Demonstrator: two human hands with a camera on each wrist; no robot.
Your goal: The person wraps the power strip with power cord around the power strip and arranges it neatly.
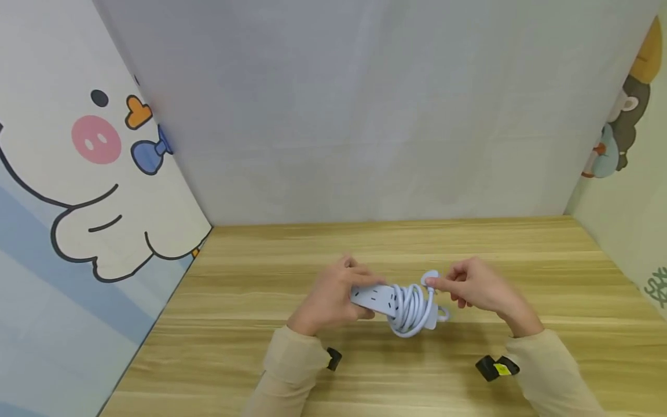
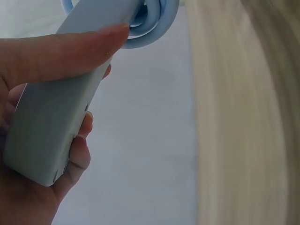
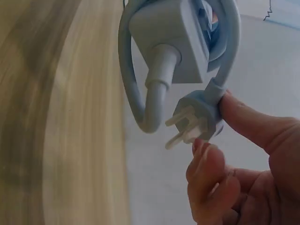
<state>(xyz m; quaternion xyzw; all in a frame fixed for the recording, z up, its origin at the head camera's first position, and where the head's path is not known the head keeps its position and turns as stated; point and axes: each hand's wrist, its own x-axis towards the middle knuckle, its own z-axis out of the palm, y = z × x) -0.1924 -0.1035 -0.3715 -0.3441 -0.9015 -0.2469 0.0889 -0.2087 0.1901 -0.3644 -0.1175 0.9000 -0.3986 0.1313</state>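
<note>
A white power strip is held up over the table, its socket face toward the head camera. My left hand grips its left end; in the left wrist view the thumb lies across its back and the fingers wrap the far edge. The strip's white cord is coiled around its right part. With thumb and fingers my right hand pinches the plug at the cord's end. Pale prongs stick out from the plug in the right wrist view, beside the cord's thick exit sleeve.
The wood-grain table lies beneath both hands. A plain pale wall stands behind it. Panels with cartoon figures flank the left and right sides. Dark camera mounts sit at both wrists.
</note>
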